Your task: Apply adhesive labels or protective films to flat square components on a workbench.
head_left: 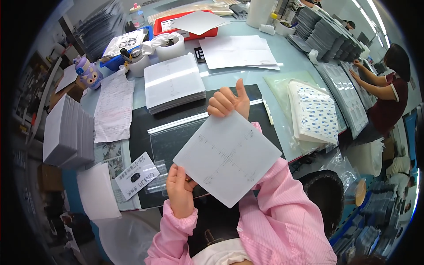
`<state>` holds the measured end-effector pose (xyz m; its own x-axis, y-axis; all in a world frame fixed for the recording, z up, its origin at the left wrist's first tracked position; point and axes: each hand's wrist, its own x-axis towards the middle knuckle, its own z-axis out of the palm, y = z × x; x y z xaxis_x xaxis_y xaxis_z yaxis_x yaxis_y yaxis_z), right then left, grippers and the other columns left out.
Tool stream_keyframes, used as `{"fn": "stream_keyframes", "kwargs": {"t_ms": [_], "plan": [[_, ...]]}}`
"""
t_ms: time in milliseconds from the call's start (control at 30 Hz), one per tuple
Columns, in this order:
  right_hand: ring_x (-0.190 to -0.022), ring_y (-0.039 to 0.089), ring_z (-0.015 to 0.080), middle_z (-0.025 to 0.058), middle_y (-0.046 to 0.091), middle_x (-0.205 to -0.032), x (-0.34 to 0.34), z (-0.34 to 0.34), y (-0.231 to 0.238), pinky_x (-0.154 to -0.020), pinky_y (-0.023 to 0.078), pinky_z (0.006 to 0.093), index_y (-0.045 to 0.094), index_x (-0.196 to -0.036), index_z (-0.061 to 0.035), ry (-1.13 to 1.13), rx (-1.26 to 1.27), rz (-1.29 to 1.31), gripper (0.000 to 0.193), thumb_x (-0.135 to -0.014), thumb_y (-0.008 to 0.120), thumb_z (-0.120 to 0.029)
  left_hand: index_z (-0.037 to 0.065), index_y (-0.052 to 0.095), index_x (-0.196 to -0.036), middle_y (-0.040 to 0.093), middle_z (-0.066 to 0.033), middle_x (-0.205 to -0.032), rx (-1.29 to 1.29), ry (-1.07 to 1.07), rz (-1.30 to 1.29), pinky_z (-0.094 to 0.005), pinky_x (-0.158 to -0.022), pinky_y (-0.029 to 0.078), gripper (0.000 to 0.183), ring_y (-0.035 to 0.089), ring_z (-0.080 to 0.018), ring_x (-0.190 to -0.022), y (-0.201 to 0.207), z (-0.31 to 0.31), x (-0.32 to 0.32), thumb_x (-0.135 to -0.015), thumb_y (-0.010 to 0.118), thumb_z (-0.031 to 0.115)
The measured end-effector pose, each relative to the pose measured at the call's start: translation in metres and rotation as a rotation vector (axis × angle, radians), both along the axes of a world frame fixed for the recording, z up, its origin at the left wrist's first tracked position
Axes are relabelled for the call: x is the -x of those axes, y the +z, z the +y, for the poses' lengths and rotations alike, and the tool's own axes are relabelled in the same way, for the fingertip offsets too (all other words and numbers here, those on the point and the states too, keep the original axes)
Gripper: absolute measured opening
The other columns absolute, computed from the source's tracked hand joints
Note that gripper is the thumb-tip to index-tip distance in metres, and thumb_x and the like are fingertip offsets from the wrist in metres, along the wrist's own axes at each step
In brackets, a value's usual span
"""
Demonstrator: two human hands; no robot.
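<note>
A thin, pale square sheet (212, 157) with small dark printed marks, crossing at its middle, is held up in front of me, turned with its corners to the sides. My left hand (180, 190) pinches its left corner between fingers and thumb. The curled fingers of my right hand (228, 100) wrap over the top corner, its thumb sticking up; the right forearm passes partly behind the sheet. Below lies a black mat (140, 118) with a clear plate (170, 139) on it. Beyond the mat's far edge stands a stack of similar white sheets (173, 79).
At left are tall white stacks (66, 132), a crumpled paper (114, 108) and a printed label card (138, 175). Farther back sit white tape rolls (170, 49) and a red tray (213, 32). Patterned sheets (312, 112) lie right; a person (388, 90) works beyond. A black-lined bin (324, 194) stands nearby.
</note>
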<state>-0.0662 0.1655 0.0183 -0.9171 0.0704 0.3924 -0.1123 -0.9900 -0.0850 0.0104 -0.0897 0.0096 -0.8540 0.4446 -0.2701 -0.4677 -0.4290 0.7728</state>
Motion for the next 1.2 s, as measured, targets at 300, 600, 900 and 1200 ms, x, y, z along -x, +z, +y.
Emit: {"fn": "stream_keyframes", "kwargs": {"t_ms": [300, 600, 900, 1200], "plan": [[-0.050, 0.039, 0.0147, 0.0027, 0.043, -0.055, -0.007, 0.034, 0.002, -0.051, 0.034, 0.0309, 0.041, -0.060, -0.0121, -0.146, 0.054, 0.207, 0.076, -0.106, 0.021, -0.069, -0.004, 0.037, -0.138, 0.068, -0.0177, -0.114, 0.065, -0.494, -0.039, -0.0343, -0.078, 0.064, 0.036, 0.075, -0.0250, -0.088, 0.012, 0.012, -0.053, -0.107, 0.050, 0.008], [-0.066, 0.052, 0.0156, 0.0046, 0.054, -0.066, -0.013, 0.019, 0.016, -0.061, 0.048, 0.0281, 0.053, -0.064, -0.0102, -0.257, 0.026, -0.207, 0.078, -0.106, 0.024, -0.069, -0.002, 0.046, -0.135, 0.069, -0.0141, -0.105, 0.117, -0.360, 0.111, -0.0283, -0.055, 0.057, 0.033, 0.063, -0.0152, -0.061, 0.011, -0.003, -0.023, -0.108, 0.051, 0.016], [-0.090, 0.067, 0.0211, 0.0075, 0.064, -0.076, -0.006, -0.015, 0.002, -0.094, 0.061, 0.0422, 0.060, -0.069, -0.0127, -0.172, -0.370, -0.273, 0.078, -0.106, 0.017, -0.067, -0.004, 0.051, -0.132, 0.068, -0.0119, -0.099, 0.121, -0.332, 0.104, -0.0277, -0.053, 0.054, 0.030, 0.059, -0.0134, -0.060, 0.018, -0.011, -0.018, -0.108, 0.050, 0.014], [-0.100, 0.071, 0.0278, 0.0094, 0.069, -0.081, -0.005, -0.028, -0.004, -0.101, 0.056, 0.0478, 0.064, -0.072, -0.0126, -0.122, -0.425, -0.349, 0.081, -0.106, 0.017, -0.069, -0.005, 0.052, -0.130, 0.069, -0.0140, -0.099, 0.106, -0.324, 0.092, -0.0251, -0.054, 0.050, 0.029, 0.058, -0.0118, -0.062, 0.019, -0.020, -0.014, -0.109, 0.050, 0.014]]}}
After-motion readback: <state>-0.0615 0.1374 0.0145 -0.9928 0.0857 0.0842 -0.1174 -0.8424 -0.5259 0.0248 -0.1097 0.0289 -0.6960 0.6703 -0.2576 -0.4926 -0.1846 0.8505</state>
